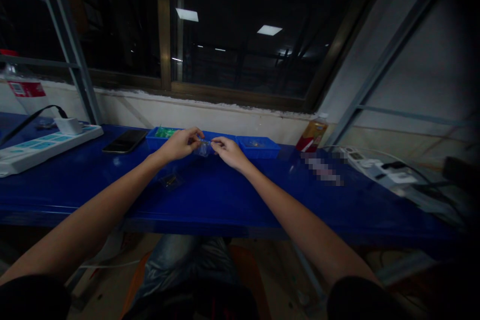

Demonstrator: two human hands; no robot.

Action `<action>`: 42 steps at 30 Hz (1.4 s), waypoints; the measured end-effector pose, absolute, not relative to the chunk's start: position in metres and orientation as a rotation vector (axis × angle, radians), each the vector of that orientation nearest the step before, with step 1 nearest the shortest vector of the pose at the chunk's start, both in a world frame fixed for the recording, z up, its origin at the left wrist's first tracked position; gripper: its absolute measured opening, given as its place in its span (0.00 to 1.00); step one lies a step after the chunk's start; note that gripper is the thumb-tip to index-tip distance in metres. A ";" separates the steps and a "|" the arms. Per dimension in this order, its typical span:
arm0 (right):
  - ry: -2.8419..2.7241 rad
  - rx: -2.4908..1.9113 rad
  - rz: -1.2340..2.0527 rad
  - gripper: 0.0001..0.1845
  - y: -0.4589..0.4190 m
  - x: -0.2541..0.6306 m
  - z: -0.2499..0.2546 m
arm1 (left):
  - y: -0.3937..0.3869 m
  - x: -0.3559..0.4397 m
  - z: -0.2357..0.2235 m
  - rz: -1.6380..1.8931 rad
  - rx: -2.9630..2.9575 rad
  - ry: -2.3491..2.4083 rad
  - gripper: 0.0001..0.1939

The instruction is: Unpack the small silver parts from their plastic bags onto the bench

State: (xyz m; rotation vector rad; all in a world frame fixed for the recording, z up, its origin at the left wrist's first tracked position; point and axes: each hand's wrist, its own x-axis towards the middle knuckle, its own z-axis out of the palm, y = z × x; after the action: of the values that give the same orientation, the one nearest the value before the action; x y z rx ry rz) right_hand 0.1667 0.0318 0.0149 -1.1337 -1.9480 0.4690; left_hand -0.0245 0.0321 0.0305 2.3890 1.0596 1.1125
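Both my hands meet over the blue table (225, 195), in front of a row of blue bins. Between them hangs a small clear plastic bag (203, 149). My left hand (181, 144) pinches its left side, and my right hand (229, 151) pinches its upper right edge. What the bag contains is too small to tell. Behind my left hand, the left bin (152, 141) holds green pieces (165, 132). The right bin (262, 150) has a few small bits in it. Nearer to me lies another small clear bag (171, 181) with brass-coloured pieces inside.
A phone (125, 141) and a white power strip (48, 146) with a plugged-in charger lie to the left. A drink bottle (313, 132) stands at the back right. Cables and another power strip (390, 172) spread along the right end. A window frame (236, 94) rises behind.
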 end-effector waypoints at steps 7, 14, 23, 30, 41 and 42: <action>-2.013 -0.932 0.480 0.08 0.030 0.172 0.025 | 0.023 -0.020 0.036 0.948 2.502 0.979 0.12; -1.704 -1.150 0.066 0.08 0.046 0.220 0.050 | 0.016 -0.060 0.055 0.043 2.403 1.100 0.38; -1.252 -1.544 -0.114 0.13 0.076 0.291 0.042 | 0.037 -0.048 0.027 -0.007 2.571 1.333 0.25; -1.414 -1.586 -0.132 0.18 0.077 0.284 0.035 | 0.032 -0.057 0.032 0.117 2.457 1.258 0.24; -1.560 -1.494 -0.092 0.15 0.069 0.258 0.033 | 0.040 -0.041 0.021 0.522 2.242 1.077 0.12; -1.601 -1.455 -0.073 0.15 0.064 0.247 0.033 | 0.038 -0.038 0.021 0.566 2.228 1.031 0.13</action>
State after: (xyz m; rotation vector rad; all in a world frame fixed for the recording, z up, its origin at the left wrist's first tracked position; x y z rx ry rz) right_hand 0.2472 0.0645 0.0325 -1.4553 -1.6009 -0.0733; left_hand -0.0382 0.0379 0.0213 2.2282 1.0306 0.5661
